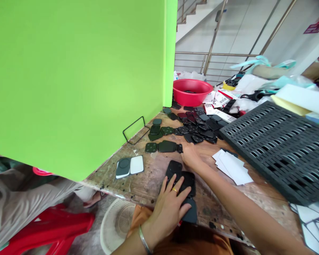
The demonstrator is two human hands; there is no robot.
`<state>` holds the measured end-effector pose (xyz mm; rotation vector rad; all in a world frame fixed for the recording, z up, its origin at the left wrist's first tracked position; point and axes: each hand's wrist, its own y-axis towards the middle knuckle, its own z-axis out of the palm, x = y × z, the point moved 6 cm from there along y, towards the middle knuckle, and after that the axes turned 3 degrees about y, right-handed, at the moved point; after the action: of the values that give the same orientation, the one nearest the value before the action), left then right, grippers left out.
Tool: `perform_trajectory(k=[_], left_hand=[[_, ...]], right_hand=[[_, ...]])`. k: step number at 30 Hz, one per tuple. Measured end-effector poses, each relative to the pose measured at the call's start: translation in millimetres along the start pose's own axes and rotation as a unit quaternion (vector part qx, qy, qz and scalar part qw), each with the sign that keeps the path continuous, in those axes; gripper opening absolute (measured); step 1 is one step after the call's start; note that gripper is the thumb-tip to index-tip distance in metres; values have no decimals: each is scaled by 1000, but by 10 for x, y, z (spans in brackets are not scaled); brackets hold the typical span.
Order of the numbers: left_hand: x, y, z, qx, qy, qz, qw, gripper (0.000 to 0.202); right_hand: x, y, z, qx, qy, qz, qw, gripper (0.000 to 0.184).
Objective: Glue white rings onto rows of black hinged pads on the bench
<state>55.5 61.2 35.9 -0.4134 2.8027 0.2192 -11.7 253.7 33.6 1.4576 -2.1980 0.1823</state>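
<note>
Head view: the left hand (170, 202) lies flat, fingers spread, over black rounded panels (174, 167); the right hand (190, 154), ahead of it, is at a small black piece (179, 148) (grip unclear). Dragging bodyward could tip the grey panel (192, 213) by the left thumb off the tabletop (154, 171).

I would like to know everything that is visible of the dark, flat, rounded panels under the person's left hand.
At least three dark, flat, rounded panels show around the spread left hand: a black one beyond the fingertips, another black one to their right, and a smooth dark grey panel nearest the person. They look like plastic. They lie on the worn brown wooden table, near its front edge. The hand covers much of them; whether they are joined is unclear.
</note>
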Motion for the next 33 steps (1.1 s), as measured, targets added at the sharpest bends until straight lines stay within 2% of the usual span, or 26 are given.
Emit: perform_trajectory(k=[3, 6, 9, 11, 13, 15, 17, 19, 21, 25, 26, 28, 30, 33], left_hand=[[58, -53, 12, -6, 6, -7, 1000, 57], [84, -68, 0, -4, 12, -6, 1000, 56], [85, -51, -8, 1, 30, -6, 1000, 56], [82, -44, -18, 2, 44, -9, 999, 60], [81, -47, -27, 1, 56, -11, 998, 69], [85, -59, -27, 3, 66, -10, 998, 78], [100, -73, -14, 10, 76, -7, 997, 83], [127, -82, 0, 14, 84, -6, 996, 85], [162, -81, 2, 14, 85, -9, 996, 84], [228, -41, -30, 12, 75, -18, 997, 79], [240, -25, -41, 12, 72, -19, 997, 79], [259, 5, -60, 12, 67, -17, 998, 78], [276, 27, -72, 12, 65, -12, 998, 77], [294, 39, -83, 17, 65, -5, 998, 73]], right_hand=[[-282, -122, -104, 3, -16, 32, 999, 25], [-477, -157, -215, 11, -15, 27, 999, 21], [-448, -57, -216, 30, 4, -4, 1000, 24], [-353, 52, -167, 36, 12, -20, 999, 35], [-273, 165, -109, 38, 7, -20, 999, 47], [-251, 253, -72, 43, -4, 4, 999, 52], [-283, 281, -90, 48, -12, 38, 998, 47], [-327, 209, -183, 48, -14, 59, 997, 32], [-353, 8, -341, 33, -11, 58, 998, 21], [-323, -739, -614, -7, -22, 10, 1000, 45], [-276, -962, -638, -21, -61, -22, 998, 49], [-183, -1380, -572, -8, -140, -71, 988, 52], [-64, -1698, -461, 12, -165, -117, 979, 49], [121, -1874, -369, 50, -118, -172, 977, 44]])
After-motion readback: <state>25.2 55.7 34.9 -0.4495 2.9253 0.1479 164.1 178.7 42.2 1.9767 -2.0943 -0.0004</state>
